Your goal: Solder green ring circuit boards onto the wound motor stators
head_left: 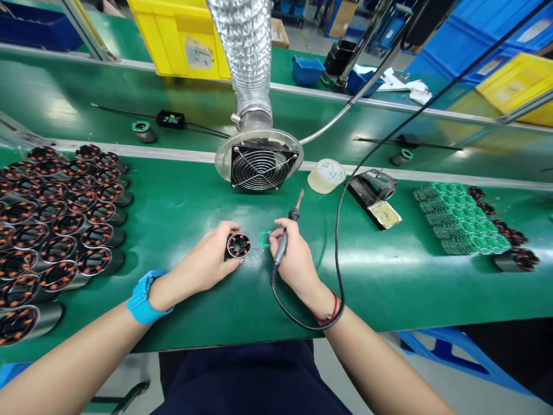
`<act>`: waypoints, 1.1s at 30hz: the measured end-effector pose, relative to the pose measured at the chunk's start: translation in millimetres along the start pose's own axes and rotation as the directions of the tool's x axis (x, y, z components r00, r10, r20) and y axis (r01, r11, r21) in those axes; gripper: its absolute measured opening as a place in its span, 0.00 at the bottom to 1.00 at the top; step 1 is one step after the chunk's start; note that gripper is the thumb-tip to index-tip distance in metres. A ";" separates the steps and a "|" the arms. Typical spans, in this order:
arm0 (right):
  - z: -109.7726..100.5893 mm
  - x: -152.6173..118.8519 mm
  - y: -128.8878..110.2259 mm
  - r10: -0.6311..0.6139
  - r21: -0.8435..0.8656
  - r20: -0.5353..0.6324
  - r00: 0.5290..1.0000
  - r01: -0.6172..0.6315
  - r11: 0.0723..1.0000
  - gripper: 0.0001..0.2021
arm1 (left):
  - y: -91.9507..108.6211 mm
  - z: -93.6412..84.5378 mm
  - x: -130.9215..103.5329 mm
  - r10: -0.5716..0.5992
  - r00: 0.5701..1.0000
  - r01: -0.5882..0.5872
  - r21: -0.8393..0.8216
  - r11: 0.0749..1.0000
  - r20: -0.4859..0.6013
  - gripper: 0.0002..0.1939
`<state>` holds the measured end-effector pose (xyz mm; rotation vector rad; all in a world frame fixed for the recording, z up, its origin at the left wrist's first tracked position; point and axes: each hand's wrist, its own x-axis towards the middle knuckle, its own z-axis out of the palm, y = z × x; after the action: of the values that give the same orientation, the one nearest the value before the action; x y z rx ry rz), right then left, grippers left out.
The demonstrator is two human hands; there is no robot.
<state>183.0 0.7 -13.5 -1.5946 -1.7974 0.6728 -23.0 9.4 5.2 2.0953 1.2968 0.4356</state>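
In the head view my left hand (212,253) is wrapped round a motor stator (238,246), a short dark cylinder with copper windings whose open end faces up. A soldering iron (281,248) is in my right hand (296,259), its tip pointing up and away from me. The fingers of that hand also reach a small green ring-shaped circuit board (265,238), partly hidden by them; whether they grip it or only touch it, I cannot tell. The board is just right of the stator, with a gap between them.
Rows of stators (56,219) fill the left side. Ahead hangs a fume extractor fan (261,167) on a foil duct. Behind my right hand are a tape roll (327,176) and a soldering iron stand (374,193). Stacked green circuit boards (462,219) stand right. The iron's black cable (339,253) loops across my right wrist.
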 end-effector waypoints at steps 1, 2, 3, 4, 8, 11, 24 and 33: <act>-6.5 -2.2 1.8 -0.005 0.061 -0.011 1.000 0.005 0.998 0.14 | 2.3 -0.1 2.5 0.020 1.000 -0.021 0.074 0.997 0.018 0.20; -13.4 -4.8 3.2 -0.018 0.100 0.006 1.000 0.018 0.995 0.14 | 4.2 0.2 5.0 0.051 0.998 -0.057 0.150 0.987 0.045 0.18; -20.3 -8.0 4.5 -0.037 0.125 0.039 0.999 0.032 0.992 0.14 | 5.6 1.0 7.2 0.088 0.993 -0.102 0.215 0.971 0.074 0.18; -26.7 -11.6 5.7 -0.056 0.138 0.071 0.996 0.046 0.989 0.14 | 6.4 2.5 9.1 0.123 0.987 -0.145 0.258 0.955 0.098 0.18; -39.7 -30.4 12.0 -0.066 0.127 -0.038 0.997 0.071 0.989 0.14 | 5.4 13.5 10.7 0.208 0.976 -0.217 0.244 0.945 0.062 0.19; -37.2 -44.7 20.6 -0.021 0.205 -0.221 0.975 0.067 0.977 0.09 | 3.4 21.2 8.2 0.189 0.981 -0.179 0.164 0.970 -0.045 0.17; -35.3 -48.6 28.5 0.065 0.400 -0.125 0.990 -0.010 0.916 0.05 | 4.2 25.2 9.2 0.144 0.986 -0.131 0.136 0.982 -0.085 0.16; -40.9 -47.2 22.0 -0.159 0.209 -0.131 0.979 0.184 0.961 0.04 | 4.1 25.3 9.2 0.196 0.976 -0.179 0.169 0.969 -0.093 0.16</act>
<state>231.2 -44.5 -8.3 -1.2883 -1.6916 0.6616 -1.5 7.7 -11.3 2.3706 1.2338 0.5503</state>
